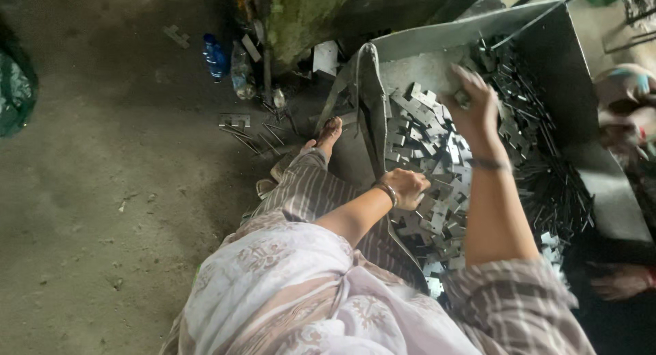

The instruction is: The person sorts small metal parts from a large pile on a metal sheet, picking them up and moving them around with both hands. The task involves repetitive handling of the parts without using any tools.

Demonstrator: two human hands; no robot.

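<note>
A large heap of small flat metal plates (pixel 427 146) fills a grey metal tray (pixel 437 34) in front of me. My left hand (pixel 406 188) rests curled on the near part of the heap, fingers closed around some plates, with a bangle on the wrist. My right hand (pixel 473 103) reaches further back and lies on top of the pile, fingers bent over the plates near the tray's back wall. A darker heap of thin metal strips (pixel 547 164) lies to the right of the plates.
My foot in a sandal (pixel 321 146) rests by the tray's left edge. Plastic bottles (pixel 215 58) and loose metal scraps (pixel 246 126) lie on the dirt floor to the left. Another person's hand (pixel 622 281) shows at the lower right, and another person sits at the right edge.
</note>
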